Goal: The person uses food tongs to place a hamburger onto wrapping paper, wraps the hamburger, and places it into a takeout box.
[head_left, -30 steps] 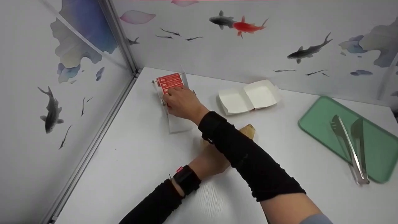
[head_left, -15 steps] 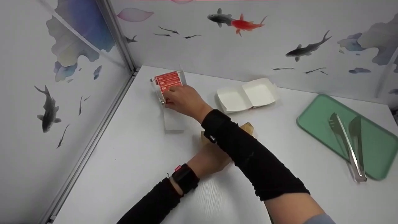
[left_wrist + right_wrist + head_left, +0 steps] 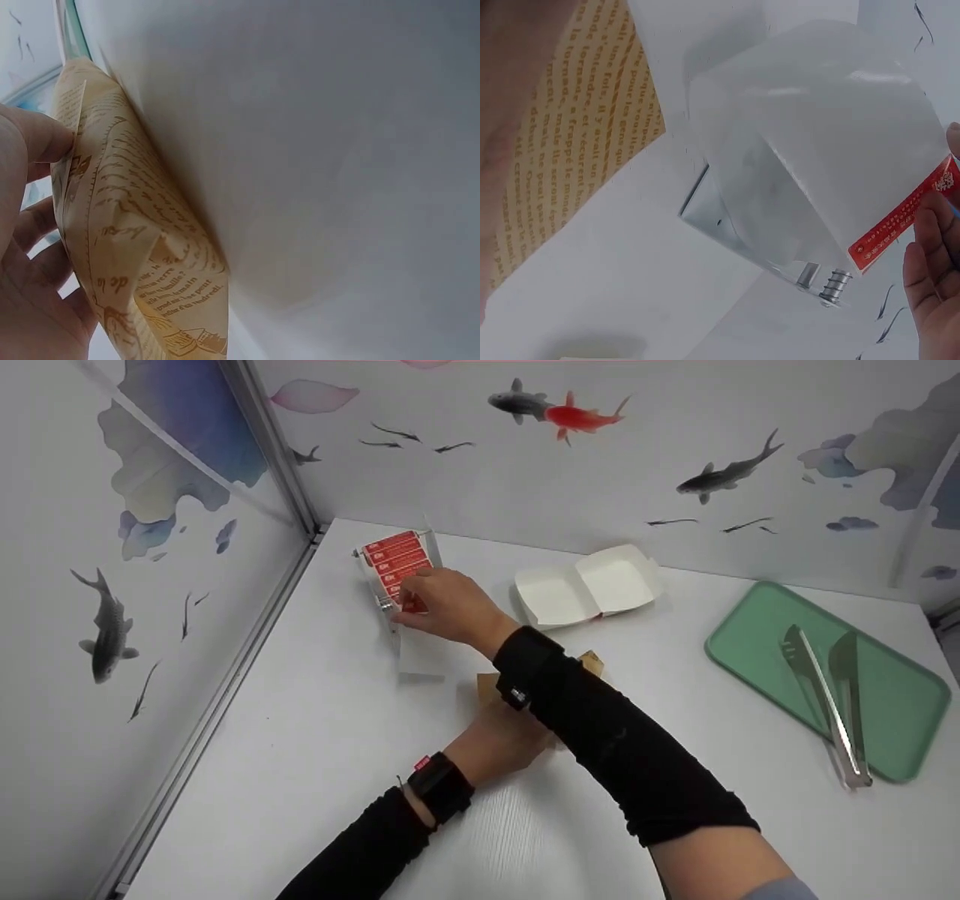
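My left hand [image 3: 499, 739] holds a package folded in brown printed wrapping paper [image 3: 112, 187], thumb on one side and fingers on the other. What is inside the paper is hidden. At the far left, my right hand [image 3: 454, 604] is at a holder with a small metal spring [image 3: 835, 287]. Several red printed labels [image 3: 394, 556] lie in rows on it. From the right wrist, a curved, translucent backing sheet [image 3: 817, 135] bears a red label [image 3: 900, 217] along its edge, pinched between my thumb and fingers.
Behind the hands stands an opened white paper box [image 3: 585, 589]. Metal tongs [image 3: 829, 709] lie across a green tray [image 3: 757, 622] at the right. Walls printed with fish [image 3: 727, 476] border the white table [image 3: 315, 780] at the back and left.
My right hand has drawn slightly toward me along the holder, and more red labels show. The left hand keeps its hold on the package. The head view has shifted a little.
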### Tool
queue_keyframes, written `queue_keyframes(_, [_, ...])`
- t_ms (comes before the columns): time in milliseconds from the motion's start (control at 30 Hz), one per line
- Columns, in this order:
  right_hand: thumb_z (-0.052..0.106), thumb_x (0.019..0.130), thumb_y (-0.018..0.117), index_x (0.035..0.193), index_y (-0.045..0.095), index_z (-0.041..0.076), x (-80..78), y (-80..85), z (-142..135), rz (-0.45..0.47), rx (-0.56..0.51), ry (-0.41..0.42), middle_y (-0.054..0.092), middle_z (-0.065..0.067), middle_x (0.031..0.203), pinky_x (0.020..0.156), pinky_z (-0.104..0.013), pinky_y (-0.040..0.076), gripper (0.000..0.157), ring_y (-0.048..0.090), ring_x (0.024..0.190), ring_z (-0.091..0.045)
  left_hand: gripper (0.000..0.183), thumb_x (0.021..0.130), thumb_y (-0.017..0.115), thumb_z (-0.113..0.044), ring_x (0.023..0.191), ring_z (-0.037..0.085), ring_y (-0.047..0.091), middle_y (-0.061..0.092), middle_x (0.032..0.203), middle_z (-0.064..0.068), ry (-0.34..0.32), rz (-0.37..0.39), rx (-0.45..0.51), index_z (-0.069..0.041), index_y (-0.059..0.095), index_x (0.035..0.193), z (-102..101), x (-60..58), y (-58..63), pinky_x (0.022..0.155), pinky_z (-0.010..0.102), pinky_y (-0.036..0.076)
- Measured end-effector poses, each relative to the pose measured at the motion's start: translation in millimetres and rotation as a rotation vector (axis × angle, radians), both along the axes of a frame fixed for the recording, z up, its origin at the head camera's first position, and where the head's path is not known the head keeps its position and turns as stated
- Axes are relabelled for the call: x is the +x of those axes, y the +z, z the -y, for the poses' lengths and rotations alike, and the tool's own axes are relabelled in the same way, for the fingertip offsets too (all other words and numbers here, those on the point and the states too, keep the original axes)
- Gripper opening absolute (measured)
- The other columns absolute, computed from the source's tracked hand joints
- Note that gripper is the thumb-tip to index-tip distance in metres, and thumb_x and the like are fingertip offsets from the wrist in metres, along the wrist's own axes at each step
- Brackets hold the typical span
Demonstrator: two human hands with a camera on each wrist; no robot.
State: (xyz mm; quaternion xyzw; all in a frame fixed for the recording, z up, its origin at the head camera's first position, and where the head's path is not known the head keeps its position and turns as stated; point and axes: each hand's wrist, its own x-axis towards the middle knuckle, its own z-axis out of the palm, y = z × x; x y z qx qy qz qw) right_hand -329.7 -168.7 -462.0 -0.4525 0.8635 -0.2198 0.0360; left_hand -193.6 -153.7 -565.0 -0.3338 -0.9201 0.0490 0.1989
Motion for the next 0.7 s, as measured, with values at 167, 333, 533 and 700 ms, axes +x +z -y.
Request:
queue_keyframes(167, [0.031,0.102,0.076,0.11,0.078,0.01,-0.7,0.0,-0.9,0.122,-0.086,-0.03,0.075,-0.003,0.091,0.077,-0.023,0.052,0.022,0.059,0.083,-0.015,0.039,0.11,0.059,-0.032,0.101,0.015,0.068,0.067,0.136,0.002,0.006,-0.026,-0.015,-0.018,0.061,0.146,1.2,3.0,0.5,0.07,0.029,0.058])
queue_keyframes(333, [0.017,0.103,0.071,0.116,0.078,0.007,-2.0,-0.6,-2.1,0.216,-0.119,-0.039,0.076,-0.007,0.099,0.078,-0.021,0.051,0.017,0.058,0.086,-0.015,0.039,0.111,0.057,-0.03,0.105,0.015,0.068,0.066,0.141,0.003,0.0,-0.036,-0.018,-0.018,0.06,0.147,1.7,4.0,1.5,0.073,0.029,0.059])
queue_keyframes(533, [0.008,0.102,0.066,0.121,0.077,0.006,-1.7,0.2,-5.0,0.292,-0.144,-0.059,0.076,-0.009,0.105,0.079,-0.021,0.049,0.022,0.057,0.09,-0.015,0.037,0.111,0.057,-0.036,0.107,0.015,0.068,0.068,0.138,0.001,0.009,-0.061,-0.046,-0.021,0.063,0.144,2.1,5.0,1.6,0.075,0.03,0.06])
queue_keyframes(700, [0.01,0.1,0.071,0.13,0.068,0.004,-3.2,2.7,-9.6,0.363,-0.209,-0.117,0.075,-0.008,0.101,0.075,-0.021,0.049,0.03,0.058,0.085,-0.013,0.031,0.108,0.062,-0.043,0.087,0.013,0.069,0.075,0.113,-0.006,0.012,-0.089,-0.02,-0.026,0.07,0.132,2.7,3.8,-0.5,0.056,0.028,0.054])
